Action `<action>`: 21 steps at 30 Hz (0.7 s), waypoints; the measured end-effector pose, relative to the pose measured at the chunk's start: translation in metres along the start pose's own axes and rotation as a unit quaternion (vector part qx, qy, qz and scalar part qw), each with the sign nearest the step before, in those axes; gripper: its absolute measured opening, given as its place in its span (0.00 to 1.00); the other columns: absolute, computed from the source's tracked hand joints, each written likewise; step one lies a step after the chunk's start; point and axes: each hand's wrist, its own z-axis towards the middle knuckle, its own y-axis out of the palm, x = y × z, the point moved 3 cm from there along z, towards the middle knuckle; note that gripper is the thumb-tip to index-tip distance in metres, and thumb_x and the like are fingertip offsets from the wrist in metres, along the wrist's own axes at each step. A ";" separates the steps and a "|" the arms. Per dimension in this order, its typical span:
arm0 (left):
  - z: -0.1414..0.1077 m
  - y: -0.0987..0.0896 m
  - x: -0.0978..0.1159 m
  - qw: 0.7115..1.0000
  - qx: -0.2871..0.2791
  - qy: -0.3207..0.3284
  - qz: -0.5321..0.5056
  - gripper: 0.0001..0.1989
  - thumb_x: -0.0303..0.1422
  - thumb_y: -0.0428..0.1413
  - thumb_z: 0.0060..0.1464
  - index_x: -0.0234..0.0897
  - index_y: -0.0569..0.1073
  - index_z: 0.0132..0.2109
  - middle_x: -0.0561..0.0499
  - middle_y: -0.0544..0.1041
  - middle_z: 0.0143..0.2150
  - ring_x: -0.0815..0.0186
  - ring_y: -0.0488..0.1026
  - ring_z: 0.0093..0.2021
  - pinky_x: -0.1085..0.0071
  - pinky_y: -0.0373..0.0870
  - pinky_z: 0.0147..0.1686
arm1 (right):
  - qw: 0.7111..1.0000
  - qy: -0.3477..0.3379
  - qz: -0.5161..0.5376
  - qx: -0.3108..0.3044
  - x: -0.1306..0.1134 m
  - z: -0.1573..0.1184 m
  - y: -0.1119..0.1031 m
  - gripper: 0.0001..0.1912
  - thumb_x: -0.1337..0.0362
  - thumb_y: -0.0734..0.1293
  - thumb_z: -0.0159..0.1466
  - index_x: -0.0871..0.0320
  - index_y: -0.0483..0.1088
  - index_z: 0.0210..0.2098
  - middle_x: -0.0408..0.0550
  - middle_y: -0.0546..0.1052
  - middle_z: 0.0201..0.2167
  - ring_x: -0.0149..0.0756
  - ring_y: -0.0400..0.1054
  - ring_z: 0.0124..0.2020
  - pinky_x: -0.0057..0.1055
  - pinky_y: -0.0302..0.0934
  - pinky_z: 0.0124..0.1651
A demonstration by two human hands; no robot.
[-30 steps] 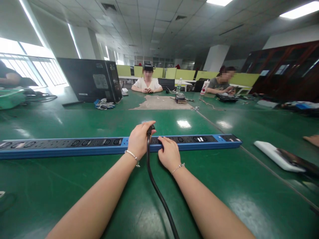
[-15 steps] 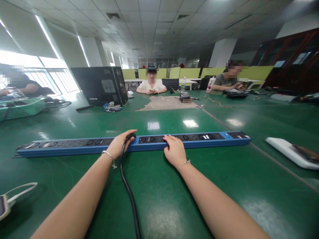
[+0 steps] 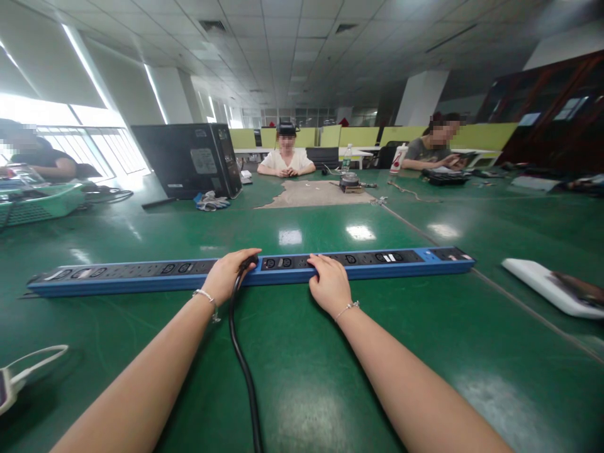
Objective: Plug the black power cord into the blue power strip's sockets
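Observation:
A long blue power strip [image 3: 278, 277] with a black socket face lies across the green table in front of me. At its middle, my left hand [image 3: 225, 274] is closed around a black plug [image 3: 251, 258], which rests against the sockets; whether its prongs are in one is hidden. From the plug a thick black power cord [image 3: 246, 368] runs down toward me past the bottom edge. Just right of there, my right hand [image 3: 329, 284] grips the strip, fingers over its top and thumb near the front side.
A black computer case [image 3: 189, 160] stands at the back left beside gloves [image 3: 211, 201]. Further left is a green basket [image 3: 47, 204]. A white object [image 3: 542, 286] lies to the right, and a white cable [image 3: 40, 365] at lower left. Several people sit around the table.
My view has shifted very slightly. Both hands stay in the same places on the plug and the strip, and the cord hangs almost as before.

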 end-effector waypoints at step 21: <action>-0.009 -0.002 0.013 0.990 0.132 -0.043 0.014 0.18 0.40 0.43 0.59 0.42 0.69 0.51 0.48 0.74 0.48 0.63 0.71 0.47 0.65 0.64 0.51 | 1.000 -0.006 -0.002 -0.008 0.000 -0.001 0.000 0.22 0.73 0.59 0.53 0.58 0.71 0.46 0.48 0.73 0.52 0.38 0.62 0.54 0.40 0.51 0.59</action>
